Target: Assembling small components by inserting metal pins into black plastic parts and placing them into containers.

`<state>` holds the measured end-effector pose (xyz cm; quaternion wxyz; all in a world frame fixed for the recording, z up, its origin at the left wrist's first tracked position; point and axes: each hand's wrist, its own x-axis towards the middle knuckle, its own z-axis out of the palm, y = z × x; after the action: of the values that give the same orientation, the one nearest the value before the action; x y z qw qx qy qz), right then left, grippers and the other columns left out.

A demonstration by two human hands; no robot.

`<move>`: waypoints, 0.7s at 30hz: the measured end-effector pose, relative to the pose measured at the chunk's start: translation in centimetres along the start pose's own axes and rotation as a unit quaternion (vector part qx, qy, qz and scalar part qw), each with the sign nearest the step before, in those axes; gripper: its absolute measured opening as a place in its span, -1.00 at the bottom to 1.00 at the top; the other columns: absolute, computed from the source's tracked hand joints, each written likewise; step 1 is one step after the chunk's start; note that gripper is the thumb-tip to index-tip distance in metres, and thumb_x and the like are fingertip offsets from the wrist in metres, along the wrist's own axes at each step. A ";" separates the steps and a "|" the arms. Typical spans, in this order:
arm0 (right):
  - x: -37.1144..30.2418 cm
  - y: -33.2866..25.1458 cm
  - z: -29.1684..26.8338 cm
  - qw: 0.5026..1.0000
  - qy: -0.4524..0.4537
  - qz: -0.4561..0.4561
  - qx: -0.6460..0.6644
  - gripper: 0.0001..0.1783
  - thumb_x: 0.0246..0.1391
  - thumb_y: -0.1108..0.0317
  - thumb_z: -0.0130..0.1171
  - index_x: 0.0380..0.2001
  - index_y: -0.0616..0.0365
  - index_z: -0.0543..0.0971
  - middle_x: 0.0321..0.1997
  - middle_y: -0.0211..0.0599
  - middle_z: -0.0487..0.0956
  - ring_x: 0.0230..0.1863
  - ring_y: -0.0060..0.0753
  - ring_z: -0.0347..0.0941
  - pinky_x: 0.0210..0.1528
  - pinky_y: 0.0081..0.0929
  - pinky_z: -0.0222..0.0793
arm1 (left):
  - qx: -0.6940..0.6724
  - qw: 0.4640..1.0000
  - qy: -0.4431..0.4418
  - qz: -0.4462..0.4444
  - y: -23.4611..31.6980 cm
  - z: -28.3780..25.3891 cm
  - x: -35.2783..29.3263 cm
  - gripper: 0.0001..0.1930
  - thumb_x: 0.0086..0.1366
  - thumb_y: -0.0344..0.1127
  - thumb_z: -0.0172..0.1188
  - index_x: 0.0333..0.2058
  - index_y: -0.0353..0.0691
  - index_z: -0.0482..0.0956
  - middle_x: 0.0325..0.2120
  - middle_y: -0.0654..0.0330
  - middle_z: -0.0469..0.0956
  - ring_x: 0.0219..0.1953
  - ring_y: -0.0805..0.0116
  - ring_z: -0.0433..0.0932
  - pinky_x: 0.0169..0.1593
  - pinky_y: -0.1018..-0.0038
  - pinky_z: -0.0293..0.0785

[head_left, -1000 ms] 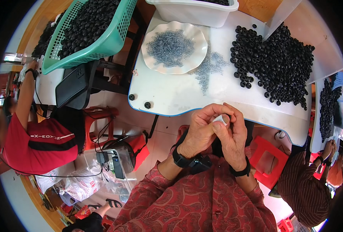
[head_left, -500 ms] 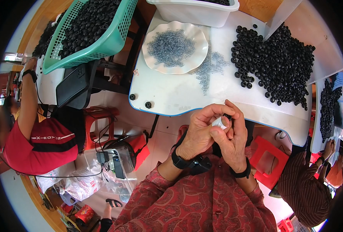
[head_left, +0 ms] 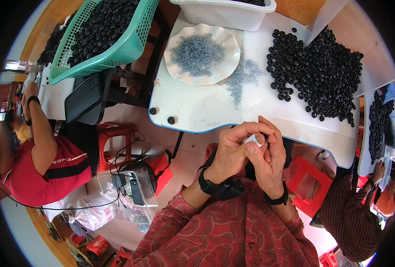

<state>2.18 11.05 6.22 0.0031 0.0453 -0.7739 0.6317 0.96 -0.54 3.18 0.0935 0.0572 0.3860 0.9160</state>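
Observation:
My left hand (head_left: 227, 153) and my right hand (head_left: 271, 171) meet in front of my chest, just off the near edge of the white table. Their fingers are curled together around a small black bead (head_left: 265, 136), mostly covered by fingertips. Beside it, a white wrapping (head_left: 252, 140) like tape circles what looks like a thumb tip. Above the hands on the table lies a large spread of black ring-shaped beads (head_left: 322, 73). Two single beads (head_left: 170, 120) rest near the table's left corner.
A wavy-rimmed white plate (head_left: 175, 71) holds small clear grey pieces (head_left: 197, 55), some spilled beside it. A white tub (head_left: 226, 13) stands behind. At left is a green basket (head_left: 99, 60) of black beads; co-workers sit on both sides. A red stool (head_left: 311, 187) stands at right.
My fingers have shifted slightly around the bead, and more of its dark ring shows. At left, the co-worker has leaned and moved both arms.

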 end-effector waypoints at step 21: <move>0.3 -0.1 0.0 0.999 0.006 -0.005 -0.039 -0.27 0.08 0.15 0.30 0.18 0.38 0.27 -0.29 -0.23 0.51 -0.32 -0.55 0.43 -0.24 -0.61 0.39 | -0.130 0.991 0.010 -0.029 0.1 0.4 0.5 -0.84 0.24 -0.37 0.22 -0.33 -0.31 0.43 -0.16 -0.08 0.52 -0.37 0.24 0.53 -0.29 0.37 0.58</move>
<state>1.86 10.97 6.35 0.0130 0.0452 -0.7975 0.6015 0.53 -0.18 3.52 0.1229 0.0236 0.2660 0.9558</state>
